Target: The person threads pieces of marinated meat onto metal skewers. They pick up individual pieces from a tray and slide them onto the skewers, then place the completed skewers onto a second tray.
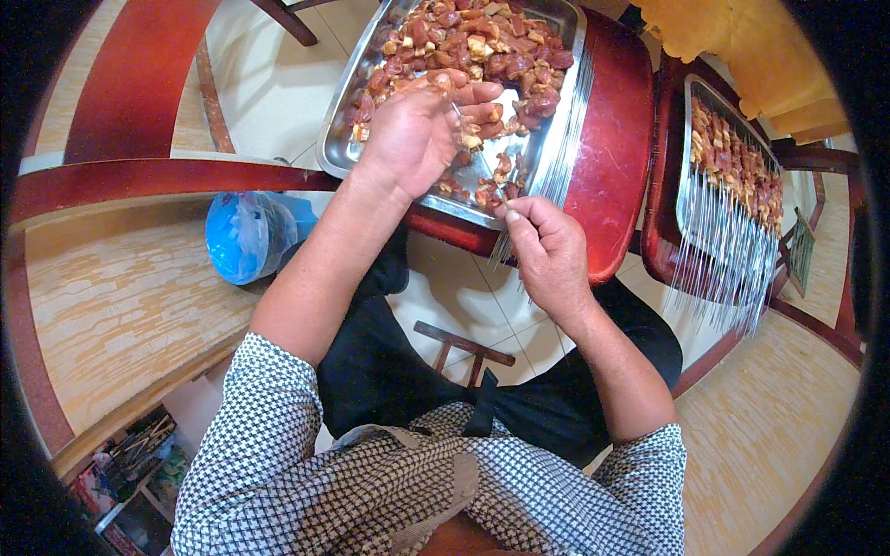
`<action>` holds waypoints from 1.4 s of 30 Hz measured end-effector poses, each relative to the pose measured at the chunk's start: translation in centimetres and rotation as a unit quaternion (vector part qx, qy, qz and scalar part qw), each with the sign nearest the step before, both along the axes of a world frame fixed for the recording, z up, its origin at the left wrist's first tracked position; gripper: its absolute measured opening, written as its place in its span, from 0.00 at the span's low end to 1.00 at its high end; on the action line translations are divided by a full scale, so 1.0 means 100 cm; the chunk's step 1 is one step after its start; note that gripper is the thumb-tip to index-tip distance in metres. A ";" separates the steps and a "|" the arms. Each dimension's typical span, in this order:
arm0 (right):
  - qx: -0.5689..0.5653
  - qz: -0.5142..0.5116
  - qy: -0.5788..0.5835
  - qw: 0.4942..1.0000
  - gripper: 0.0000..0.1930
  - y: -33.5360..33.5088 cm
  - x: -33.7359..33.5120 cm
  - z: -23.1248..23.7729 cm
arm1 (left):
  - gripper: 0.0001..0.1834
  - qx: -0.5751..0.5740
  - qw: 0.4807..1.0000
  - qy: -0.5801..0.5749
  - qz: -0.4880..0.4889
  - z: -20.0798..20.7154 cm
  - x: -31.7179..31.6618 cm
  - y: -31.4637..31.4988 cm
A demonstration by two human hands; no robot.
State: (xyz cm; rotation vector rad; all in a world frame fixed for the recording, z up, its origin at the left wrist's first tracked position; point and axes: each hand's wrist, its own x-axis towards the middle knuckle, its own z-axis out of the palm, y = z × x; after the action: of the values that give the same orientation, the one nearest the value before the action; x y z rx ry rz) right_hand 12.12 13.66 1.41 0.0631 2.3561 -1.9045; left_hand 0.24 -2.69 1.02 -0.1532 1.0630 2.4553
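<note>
A metal tray (336, 146) of marinated meat chunks (482, 37) sits in front of me. My left hand (413, 130) is over its near part, palm turned up, fingers apart and slightly curled, beside small meat pieces. At the tray's near right corner my right hand (549, 246) is closed, thumb pressed to forefinger. The pinch seems to be on a thin metal skewer, mostly lost against the shiny tray. Scraps of meat (499, 183) lie just beyond those fingertips. Bare metal skewers (577, 125) lie in a bundle along the tray's right side.
Under the tray is a red wooden stool (612, 157). A second tray (687, 185) to the right holds rows of loaded skewers (732, 171), their bare ends hanging over the edge. A blue-lined bucket (246, 241) stands left. Yellow cloth (751, 56) hangs at upper right.
</note>
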 end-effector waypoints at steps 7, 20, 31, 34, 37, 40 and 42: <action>-0.016 -0.014 0.009 1.000 0.06 -0.003 0.002 -0.002 | 0.12 0.045 0.998 -0.019 0.035 -0.003 0.003 0.005; 0.001 -0.017 0.009 1.000 0.06 -0.004 0.002 -0.004 | 0.12 0.071 0.996 -0.035 0.050 -0.009 0.004 0.008; 0.017 -0.014 0.013 1.000 0.06 -0.005 0.002 -0.007 | 0.11 0.092 0.995 -0.024 0.015 -0.010 0.005 0.007; 0.017 -0.019 0.027 0.999 0.06 -0.005 0.002 -0.008 | 0.11 0.096 0.995 -0.025 0.002 -0.013 0.005 0.006; 0.025 -0.016 0.032 0.999 0.06 -0.004 0.002 -0.010 | 0.11 0.055 0.998 -0.039 0.012 -0.009 0.006 0.010; 0.028 -0.017 0.028 0.999 0.06 -0.004 0.002 -0.010 | 0.11 0.058 0.998 -0.035 0.002 -0.010 0.006 0.010; 0.024 -0.018 0.028 0.999 0.06 -0.004 0.002 -0.009 | 0.12 0.066 0.997 -0.031 -0.004 -0.011 0.006 0.009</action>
State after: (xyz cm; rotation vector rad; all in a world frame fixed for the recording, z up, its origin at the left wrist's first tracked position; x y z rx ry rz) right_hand 12.30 13.24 0.48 0.0568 2.4541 -1.8906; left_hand 0.81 -1.77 -0.05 -0.1818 0.8717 2.4871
